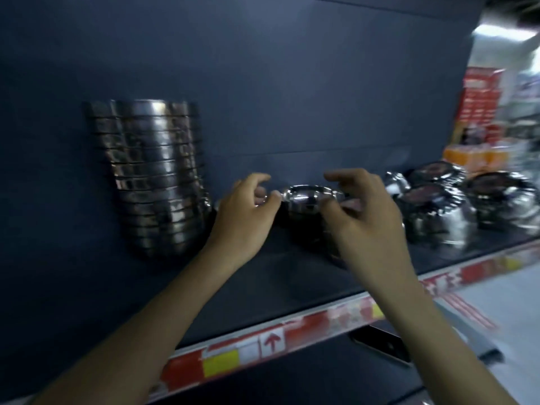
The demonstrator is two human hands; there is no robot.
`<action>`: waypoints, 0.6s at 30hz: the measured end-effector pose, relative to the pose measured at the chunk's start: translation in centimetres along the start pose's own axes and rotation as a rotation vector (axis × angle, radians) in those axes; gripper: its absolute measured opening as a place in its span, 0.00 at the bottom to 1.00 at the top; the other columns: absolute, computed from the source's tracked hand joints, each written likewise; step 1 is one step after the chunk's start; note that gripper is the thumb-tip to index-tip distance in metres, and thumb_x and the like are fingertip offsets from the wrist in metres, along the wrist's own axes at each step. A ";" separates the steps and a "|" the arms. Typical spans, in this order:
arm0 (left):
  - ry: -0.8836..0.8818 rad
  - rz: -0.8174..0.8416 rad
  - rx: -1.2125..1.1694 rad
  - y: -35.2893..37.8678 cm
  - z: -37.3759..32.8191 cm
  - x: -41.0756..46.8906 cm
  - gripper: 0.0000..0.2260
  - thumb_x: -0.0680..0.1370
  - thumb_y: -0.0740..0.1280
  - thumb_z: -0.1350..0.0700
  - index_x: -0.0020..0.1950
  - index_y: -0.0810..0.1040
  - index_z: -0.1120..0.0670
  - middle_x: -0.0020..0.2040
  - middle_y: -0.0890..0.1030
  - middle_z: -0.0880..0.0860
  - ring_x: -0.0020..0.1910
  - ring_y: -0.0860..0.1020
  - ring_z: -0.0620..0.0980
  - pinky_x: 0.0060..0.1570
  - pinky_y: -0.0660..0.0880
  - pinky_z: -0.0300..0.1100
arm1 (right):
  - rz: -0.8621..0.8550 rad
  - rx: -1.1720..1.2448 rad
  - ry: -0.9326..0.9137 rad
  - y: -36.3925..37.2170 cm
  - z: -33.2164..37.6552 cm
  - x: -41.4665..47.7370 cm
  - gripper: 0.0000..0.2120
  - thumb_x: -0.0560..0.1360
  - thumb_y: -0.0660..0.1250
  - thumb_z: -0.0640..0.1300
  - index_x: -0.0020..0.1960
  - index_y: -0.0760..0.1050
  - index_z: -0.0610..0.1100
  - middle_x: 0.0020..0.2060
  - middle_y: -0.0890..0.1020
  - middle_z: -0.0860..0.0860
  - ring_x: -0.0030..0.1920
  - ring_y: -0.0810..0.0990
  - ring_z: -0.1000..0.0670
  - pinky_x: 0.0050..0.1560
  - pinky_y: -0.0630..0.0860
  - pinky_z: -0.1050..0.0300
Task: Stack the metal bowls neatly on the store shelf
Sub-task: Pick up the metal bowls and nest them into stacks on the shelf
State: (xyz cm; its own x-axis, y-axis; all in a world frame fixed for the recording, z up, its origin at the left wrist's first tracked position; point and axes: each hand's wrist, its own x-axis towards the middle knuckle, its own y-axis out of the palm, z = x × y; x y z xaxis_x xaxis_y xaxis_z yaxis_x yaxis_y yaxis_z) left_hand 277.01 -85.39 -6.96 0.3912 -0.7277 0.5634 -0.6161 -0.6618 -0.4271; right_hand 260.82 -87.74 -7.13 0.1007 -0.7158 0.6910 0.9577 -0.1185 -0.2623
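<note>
A tall stack of nested metal bowls (155,176) stands on the dark shelf (263,282) at the left, against the back panel. A single shiny metal bowl (309,200) sits upright at the shelf's middle, between my hands. My left hand (245,211) pinches its left rim with fingertips. My right hand (365,211) holds the right rim, thumb raised above. The bowl's lower part is partly hidden behind my right hand. The picture is blurred by motion.
More metal bowls (438,206), some with dark stickers inside, stand in short stacks at the right of the shelf. A red and yellow price strip (271,343) runs along the shelf's front edge. Store goods (479,112) show blurred at the far right.
</note>
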 end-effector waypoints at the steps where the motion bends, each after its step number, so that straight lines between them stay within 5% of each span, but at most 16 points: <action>1: -0.064 0.075 -0.037 1.4 0.0 0.0 0.14 0.79 0.65 0.51 0.64 0.77 0.50 0.54 0.80 0.49 0.54 0.78 0.47 0.57 0.74 0.43 | -0.041 -0.035 0.041 -1.4 -1.3 -0.1 0.15 0.69 0.66 0.49 0.55 0.78 0.52 0.53 0.79 0.52 0.52 0.78 0.55 0.59 0.74 0.55; 5: -0.274 0.234 -0.205 5.9 0.5 0.2 0.04 0.80 0.64 0.50 0.52 0.77 0.47 0.49 0.80 0.47 0.56 0.79 0.52 0.62 0.75 0.51 | -0.093 -0.109 0.218 -5.2 -6.1 -0.8 0.13 0.70 0.65 0.53 0.54 0.76 0.55 0.53 0.81 0.50 0.54 0.80 0.50 0.59 0.76 0.46; 9: -0.420 0.350 -0.312 9.1 1.0 0.7 0.06 0.82 0.62 0.48 0.50 0.77 0.47 0.51 0.80 0.52 0.56 0.79 0.55 0.61 0.76 0.52 | -0.060 -0.130 0.326 -6.6 -8.8 -1.1 0.14 0.71 0.66 0.55 0.54 0.76 0.52 0.50 0.82 0.48 0.52 0.81 0.47 0.55 0.78 0.44; 12: -0.426 0.412 -0.334 10.4 1.3 0.8 0.09 0.83 0.60 0.47 0.49 0.78 0.47 0.55 0.81 0.52 0.52 0.78 0.51 0.53 0.75 0.46 | -0.028 -0.103 0.369 -6.7 -9.8 -1.1 0.22 0.70 0.66 0.56 0.60 0.77 0.47 0.50 0.83 0.50 0.51 0.82 0.48 0.55 0.79 0.43; 18: -0.392 0.431 -0.370 11.1 1.3 0.7 0.12 0.84 0.57 0.48 0.47 0.79 0.47 0.49 0.82 0.48 0.49 0.77 0.48 0.48 0.71 0.44 | -0.012 -0.117 0.371 -6.4 -11.4 -1.1 0.18 0.76 0.68 0.49 0.64 0.77 0.46 0.53 0.83 0.53 0.53 0.81 0.52 0.55 0.77 0.50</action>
State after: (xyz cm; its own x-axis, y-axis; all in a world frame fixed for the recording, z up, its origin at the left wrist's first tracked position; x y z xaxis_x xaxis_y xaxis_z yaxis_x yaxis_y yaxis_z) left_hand 271.35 -93.47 -12.18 0.2347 -0.9695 0.0704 -0.9377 -0.2449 -0.2464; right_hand 251.48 -94.03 -13.85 -0.0356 -0.9117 0.4093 0.9190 -0.1908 -0.3451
